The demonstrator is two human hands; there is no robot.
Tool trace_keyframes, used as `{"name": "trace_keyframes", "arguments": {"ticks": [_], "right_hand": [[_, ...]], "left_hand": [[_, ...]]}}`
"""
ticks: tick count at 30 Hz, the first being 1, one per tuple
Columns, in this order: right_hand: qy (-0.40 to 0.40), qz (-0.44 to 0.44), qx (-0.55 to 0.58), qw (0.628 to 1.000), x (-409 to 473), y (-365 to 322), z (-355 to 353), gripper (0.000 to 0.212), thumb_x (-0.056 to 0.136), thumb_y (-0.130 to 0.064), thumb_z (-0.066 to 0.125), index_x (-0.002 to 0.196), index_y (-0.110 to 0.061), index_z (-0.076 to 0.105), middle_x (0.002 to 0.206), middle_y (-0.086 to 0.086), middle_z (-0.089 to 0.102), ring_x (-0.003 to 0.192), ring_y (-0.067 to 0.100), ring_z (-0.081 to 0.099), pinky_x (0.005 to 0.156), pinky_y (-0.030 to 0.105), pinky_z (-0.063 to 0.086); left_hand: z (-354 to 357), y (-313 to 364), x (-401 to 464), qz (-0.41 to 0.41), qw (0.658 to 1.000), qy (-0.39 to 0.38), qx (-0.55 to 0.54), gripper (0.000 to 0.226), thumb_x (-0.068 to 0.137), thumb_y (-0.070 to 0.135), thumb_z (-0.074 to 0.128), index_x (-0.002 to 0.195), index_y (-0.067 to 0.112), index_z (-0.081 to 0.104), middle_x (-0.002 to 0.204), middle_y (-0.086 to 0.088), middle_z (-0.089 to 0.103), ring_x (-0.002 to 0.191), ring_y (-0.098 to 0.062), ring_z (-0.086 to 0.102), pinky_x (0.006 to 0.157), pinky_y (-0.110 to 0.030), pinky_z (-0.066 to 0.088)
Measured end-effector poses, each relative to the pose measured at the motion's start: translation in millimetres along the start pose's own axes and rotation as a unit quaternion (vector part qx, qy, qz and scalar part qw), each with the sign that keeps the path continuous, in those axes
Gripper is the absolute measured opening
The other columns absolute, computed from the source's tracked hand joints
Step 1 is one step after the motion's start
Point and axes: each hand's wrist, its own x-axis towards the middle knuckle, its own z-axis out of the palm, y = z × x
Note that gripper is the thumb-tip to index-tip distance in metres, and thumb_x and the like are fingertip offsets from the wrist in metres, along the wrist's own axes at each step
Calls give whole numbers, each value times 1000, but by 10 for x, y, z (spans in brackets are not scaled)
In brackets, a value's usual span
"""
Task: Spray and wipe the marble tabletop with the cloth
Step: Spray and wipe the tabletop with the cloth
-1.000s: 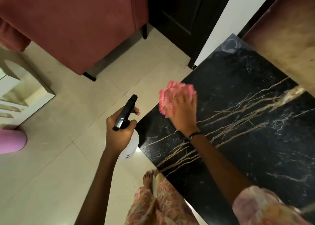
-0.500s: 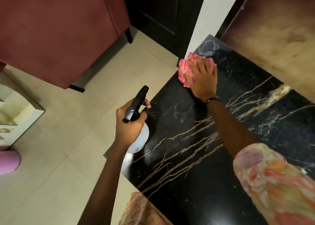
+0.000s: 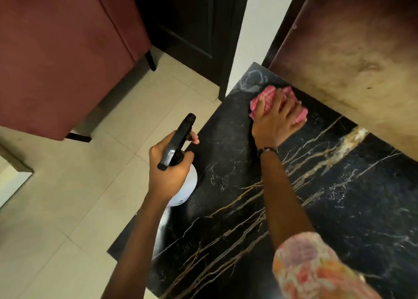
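A dark red upholstered armchair (image 3: 67, 56) stands on slim black legs on the cream tiled floor (image 3: 56, 208). Just behind the armchair is a dark wooden door (image 3: 194, 20), and beyond that door a strip of white wall (image 3: 260, 29). A brown mottled panel (image 3: 352, 56) stands farthest from the armchair.

Left arm (image 3: 135, 242) reaching up from 6 o'clock, wrist straight, left hand (image 3: 169, 165) curled tight in a grip, forefinger hooked forward toward 1 o'clock. Right arm (image 3: 280, 196) stretched from 5 o'clock toward 12, dark band at the wrist, right hand (image 3: 274, 122) palm down, fingers spread and pressing flat, thumb out toward 10 o'clock.
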Motion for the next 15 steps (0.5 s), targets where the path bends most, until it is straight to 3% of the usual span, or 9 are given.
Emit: {"name": "trace_keyframes", "arguments": {"ticks": [8,12,15], "right_hand": [[-53,-81,-42,994,821,-471,127,64,95,-62,20,149,-27,25,151,14,33,141,42,21,113,62,11],[-76,-177,-52,980,911,-740,144,63,94,-63,29,146,-28,29,150,11,35,138,38,28,111,63,16],[-84,-248,-61,963,782,-742,116,61,93,-62,34,143,-28,36,152,11,32,141,38,23,112,65,13]], "left_hand": [[123,-34,105,15,999,-26,-38,45,70,-6,48,89,32,63,87,14,68,59,2,59,67,-12,42],[183,-18,140,29,998,-36,-38,47,70,-7,49,90,33,63,87,16,68,62,2,61,67,-9,42],[191,-20,153,34,998,-34,-32,49,71,-8,49,92,34,62,87,17,68,63,2,61,68,-10,43]]}}
